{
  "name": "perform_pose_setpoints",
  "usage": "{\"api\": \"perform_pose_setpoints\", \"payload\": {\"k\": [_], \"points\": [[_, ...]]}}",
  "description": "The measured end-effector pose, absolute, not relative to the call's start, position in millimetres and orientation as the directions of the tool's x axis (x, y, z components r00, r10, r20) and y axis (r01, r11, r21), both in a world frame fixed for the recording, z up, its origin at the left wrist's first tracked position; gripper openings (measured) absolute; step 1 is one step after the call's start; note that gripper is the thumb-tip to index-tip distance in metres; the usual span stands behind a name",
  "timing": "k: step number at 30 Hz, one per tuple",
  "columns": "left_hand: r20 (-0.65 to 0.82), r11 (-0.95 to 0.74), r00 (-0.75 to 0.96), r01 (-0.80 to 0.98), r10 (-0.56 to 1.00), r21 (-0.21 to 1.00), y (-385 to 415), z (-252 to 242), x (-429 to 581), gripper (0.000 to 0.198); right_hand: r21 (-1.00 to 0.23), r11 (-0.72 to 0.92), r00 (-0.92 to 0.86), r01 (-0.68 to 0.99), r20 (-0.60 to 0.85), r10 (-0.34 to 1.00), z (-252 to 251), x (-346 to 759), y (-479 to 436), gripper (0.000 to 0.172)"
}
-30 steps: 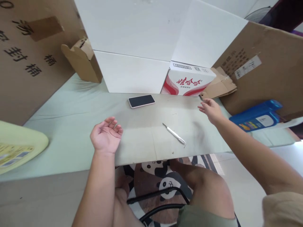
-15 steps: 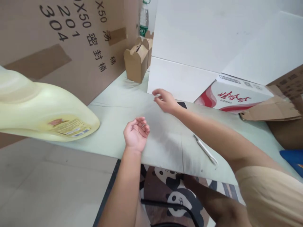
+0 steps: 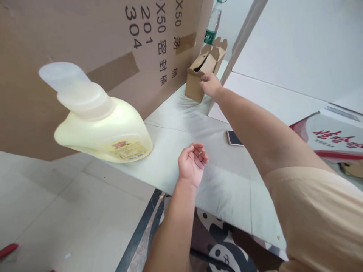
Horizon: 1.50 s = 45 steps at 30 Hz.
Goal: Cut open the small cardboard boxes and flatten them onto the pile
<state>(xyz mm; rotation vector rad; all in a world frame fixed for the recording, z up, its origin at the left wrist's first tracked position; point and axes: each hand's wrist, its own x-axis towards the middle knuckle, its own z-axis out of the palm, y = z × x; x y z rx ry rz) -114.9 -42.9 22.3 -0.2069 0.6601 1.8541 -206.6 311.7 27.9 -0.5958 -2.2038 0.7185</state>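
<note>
My right hand (image 3: 212, 86) is stretched out to a small brown cardboard box (image 3: 194, 86) with a scalloped top. Its fingers overlap the box's right edge, slightly bent; whether they press on it I cannot tell. A second small carton (image 3: 220, 47) stands right behind that box. My left hand (image 3: 193, 163) rests palm up over the cloth-covered table (image 3: 224, 177), fingers loosely curled and apart, holding nothing. To its left stands a large pale yellow bottle (image 3: 113, 132) with a translucent cap.
A large cardboard carton (image 3: 93, 37) with black print walls off the left back. A clear water bottle (image 3: 213, 24) stands behind the small boxes. White boxes (image 3: 263, 98) line the right back. A phone (image 3: 235, 138) lies under my right forearm; a red-and-white box (image 3: 334, 132) stands farther right.
My right hand has moved forward from above the table to the small box. My left hand keeps its pose. The view has turned left, and the white pen-like tool has dropped out of sight.
</note>
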Motion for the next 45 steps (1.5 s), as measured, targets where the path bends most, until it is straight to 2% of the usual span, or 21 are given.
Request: {"api": "perform_pose_setpoints", "payload": {"k": [3,6,9,11,14,15,17,20,25,30,37,45], "points": [[-0.429,-0.259,-0.402,-0.899,0.809,0.354,-43.5,23.8,-113.5,0.018,-0.683,0.695,-0.662,0.224,0.417,0.623,33.5,-185.6,285.7,0.025],[-0.416,-0.313,-0.478,-0.859,0.774,0.405,-44.6,25.5,-108.9,0.015,-0.685,0.705,-0.641,0.183,0.460,0.614,44.2,-149.8,238.5,0.019],[-0.409,-0.455,-0.683,-0.718,0.605,0.526,-45.8,24.0,-105.3,0.010,-0.739,0.648,-0.594,0.184,0.441,0.672,53.1,-93.0,184.1,0.013],[-0.351,-0.521,-0.817,-0.567,0.458,0.638,-46.3,20.5,-104.2,0.010,-0.770,0.615,-0.556,0.170,0.440,0.705,57.3,-42.5,148.9,0.012],[-0.150,-0.513,-0.938,-0.300,0.314,0.804,-47.1,13.6,-102.7,0.011,-0.780,0.623,-0.494,0.054,0.522,0.696,63.2,46.1,98.6,0.022],[-0.052,-0.488,-0.958,-0.190,0.282,0.852,-47.5,11.8,-101.6,0.009,-0.756,0.651,-0.490,0.059,0.547,0.679,65.6,76.6,82.0,0.023],[0.165,-0.417,-0.956,0.050,0.244,0.907,-48.5,10.4,-97.9,0.009,-0.658,0.738,-0.552,0.154,0.562,0.616,70.5,133.6,49.8,0.016],[0.431,-0.345,-0.848,0.323,0.309,0.881,-48.4,14.2,-88.2,0.024,-0.560,0.801,-0.598,0.210,0.575,0.558,75.3,197.8,9.5,0.021],[0.649,-0.366,-0.616,0.536,0.446,0.761,-39.7,24.4,-67.1,0.033,-0.497,0.843,-0.712,0.208,0.513,0.479,73.3,238.8,-17.4,0.023],[0.692,-0.373,-0.489,0.598,0.532,0.709,-30.7,25.9,-58.9,0.042,-0.493,0.832,-0.761,0.253,0.430,0.486,71.9,250.8,-16.9,0.025],[0.565,-0.311,-0.475,0.511,0.675,0.802,-29.0,22.9,-62.2,0.049,-0.548,0.789,-0.724,0.279,0.419,0.547,64.0,258.8,-18.1,0.024],[0.582,-0.529,-0.515,0.264,0.630,0.807,-31.3,21.3,-63.6,0.038,-0.601,0.729,-0.547,0.329,0.508,0.666,46.8,245.0,-16.4,0.017]]}}
